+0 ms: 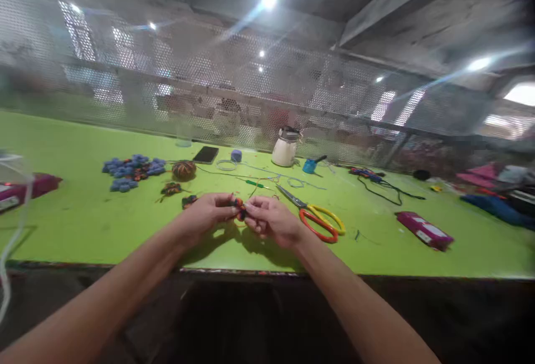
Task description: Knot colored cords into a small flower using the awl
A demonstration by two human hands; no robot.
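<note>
Between my two hands is a small dark and orange yarn piece [239,208], pinched from both sides above the green table's front edge. My left hand [209,214] has its fingers closed on the piece's left side. The fingertips of my right hand [267,219] grip it from the right. Just beyond my hands lies a green crochet hook [256,184]. Scissors with red and yellow handles [313,214] lie open right of my right hand. A brown yarn ball [184,170] and a small dark orange yarn piece [170,189] rest beyond my left hand.
Blue crocheted pieces [134,169] lie at the left, near a black phone [206,155]. A white jar [285,147] and a blue pot [310,165] stand at the back. Magenta packets lie at the right [424,231] and far left [47,184]. Perforated metal panels line the back.
</note>
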